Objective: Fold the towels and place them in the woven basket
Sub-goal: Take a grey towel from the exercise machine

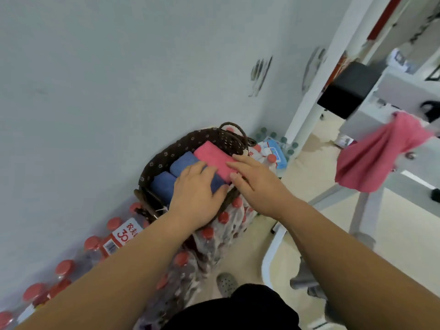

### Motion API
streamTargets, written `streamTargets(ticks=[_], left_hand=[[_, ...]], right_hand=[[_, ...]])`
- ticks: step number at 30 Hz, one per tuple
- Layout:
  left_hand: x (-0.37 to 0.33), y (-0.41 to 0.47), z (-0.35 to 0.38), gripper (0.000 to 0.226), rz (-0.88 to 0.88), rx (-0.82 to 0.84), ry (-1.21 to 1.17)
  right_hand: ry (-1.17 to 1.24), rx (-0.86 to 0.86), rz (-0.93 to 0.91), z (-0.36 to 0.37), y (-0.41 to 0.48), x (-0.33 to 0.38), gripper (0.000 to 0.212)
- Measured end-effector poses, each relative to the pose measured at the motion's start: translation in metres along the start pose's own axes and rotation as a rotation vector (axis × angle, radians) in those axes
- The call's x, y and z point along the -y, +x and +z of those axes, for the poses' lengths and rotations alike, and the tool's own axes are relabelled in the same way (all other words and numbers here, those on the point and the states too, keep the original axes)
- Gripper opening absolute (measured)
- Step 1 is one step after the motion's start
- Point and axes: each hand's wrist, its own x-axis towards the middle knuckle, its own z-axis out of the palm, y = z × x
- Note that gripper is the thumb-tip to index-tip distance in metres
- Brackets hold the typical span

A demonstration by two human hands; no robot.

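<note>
Inside woven basket — folded pink towel, flat.

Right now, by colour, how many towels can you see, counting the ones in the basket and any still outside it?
Pink: 2, a folded pink towel in the woven basket and a loose pink towel hanging at the right.
Blue: 2, a near blue towel and a far blue towel, both folded in the basket.
Total: 4

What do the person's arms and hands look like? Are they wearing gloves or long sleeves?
No gloves and no long sleeves! The left forearm and right forearm are bare for as far as the picture shows. The left hand and right hand are bare too, with no ring, watch or bracelet showing.
</note>
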Motion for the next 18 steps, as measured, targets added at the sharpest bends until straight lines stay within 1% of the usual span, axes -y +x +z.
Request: streamTargets(ticks=[3, 6, 10, 13, 15, 18], left_hand=[[-0.015, -0.02, 0.007, 0.051, 0.191, -0.051, -0.067], [-0.035, -0.043, 0.029, 0.048, 0.308, -0.041, -0.157], [-0.063, -0.072, 0.062, 0.051, 0.358, 0.093, -0.186], [-0.085, -0.082, 0.08, 0.049, 0.461, 0.187, -0.153], [-0.099, -0.085, 0.094, 0.057, 0.462, 0.31, -0.108], [-0.118, -0.089, 0.119, 0.065, 0.451, 0.452, -0.058]], right_hand=[[-0.026, -0.097, 0.074, 0.01, -0.043, -0.003, 0.039], [-0.104, -0.113, 0.218, 0.022, -0.091, -0.013, 0.041], [-0.187, -0.092, 0.421, 0.029, -0.161, -0.034, 0.046], [-0.223, -0.081, 0.613, 0.029, -0.205, -0.055, 0.05], [-0.219, -0.085, 0.722, 0.028, -0.232, -0.069, 0.054], [-0.181, -0.1, 0.826, 0.027, -0.273, -0.092, 0.068]])
